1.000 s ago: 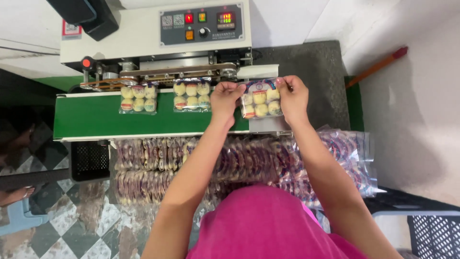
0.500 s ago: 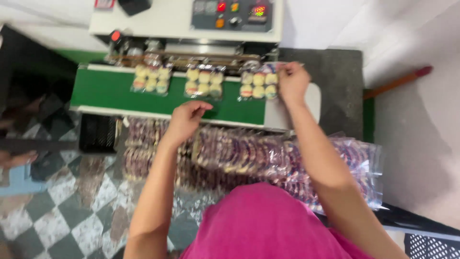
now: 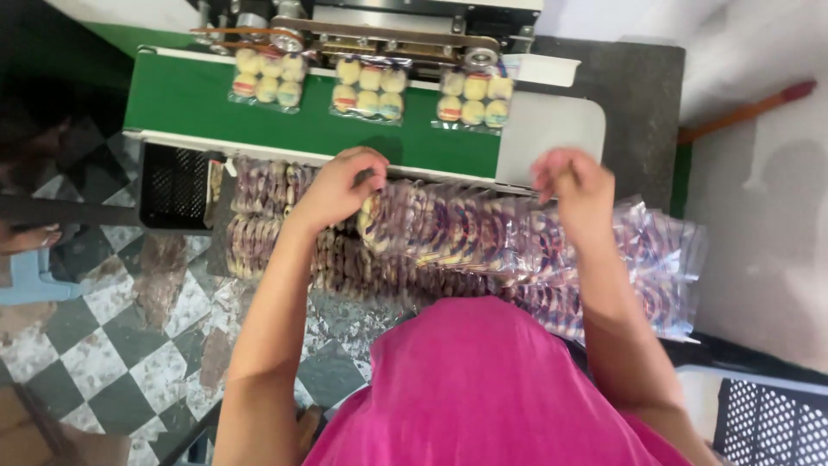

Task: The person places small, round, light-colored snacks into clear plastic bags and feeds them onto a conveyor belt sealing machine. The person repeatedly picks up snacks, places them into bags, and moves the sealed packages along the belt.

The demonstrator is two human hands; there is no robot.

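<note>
conveyor belt (image 3: 345, 121): matt green, smooth, rubbery look, at 12 o'clock.
sealing machine (image 3: 388, 30): bare shiny metal rails and rollers above the belt.
sealed packets (image 3: 369, 89): three on the belt, clear glossy plastic film over pale round sweets.
stacked packets (image 3: 483, 242): crinkly transparent plastic, catching light, at the centre.
left hand (image 3: 338, 185): bare skin, touching the glossy film.
floor (image 3: 103, 319): smooth checkered tiles, worn and stained, at 8 o'clock.
crate (image 3: 763, 423): dark perforated plastic, at 4 o'clock.
shirt (image 3: 483, 388): matt pink cloth.
</note>
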